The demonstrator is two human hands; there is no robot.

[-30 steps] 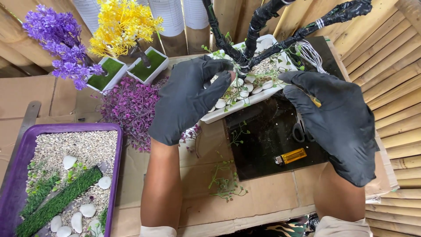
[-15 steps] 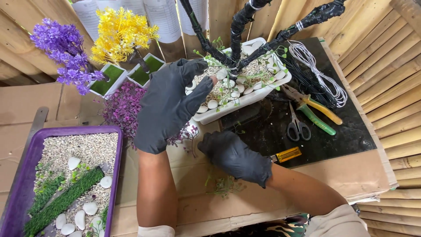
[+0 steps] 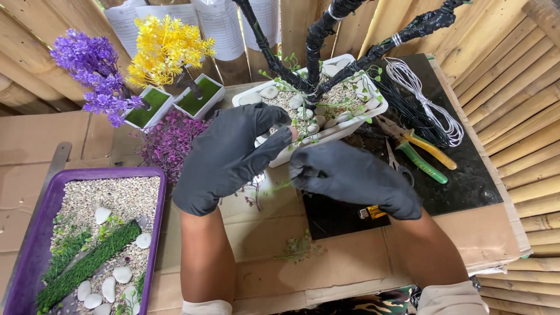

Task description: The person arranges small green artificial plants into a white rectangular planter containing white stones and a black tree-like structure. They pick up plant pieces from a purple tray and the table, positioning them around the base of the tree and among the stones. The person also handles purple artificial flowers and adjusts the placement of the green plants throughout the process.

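A white planter (image 3: 373,111) holds gravel, white pebbles, small green sprigs and a tree of black-wrapped branches (image 3: 315,46). My left hand (image 3: 233,154), in a black glove, grips the planter's front left rim, with the thumb on the pebbles. My right hand (image 3: 356,178), also gloved, hovers just in front of the planter. Its fingers are pinched on a thin green sprig (image 3: 276,187), which is blurred and points left toward my left hand.
Yellow and green pliers (image 3: 429,153), scissors (image 3: 396,164) and a white wire coil (image 3: 429,102) lie on a black mat (image 3: 472,181) at the right. A purple tray (image 3: 156,233) of gravel stands left. Potted purple (image 3: 93,73) and yellow flowers (image 3: 166,49) stand behind. Loose sprigs (image 3: 300,248) lie on cardboard.
My right hand left the tools on the mat, dropped to the front edge, then rose left to the planter's front with a sprig. My left hand stayed on the planter.
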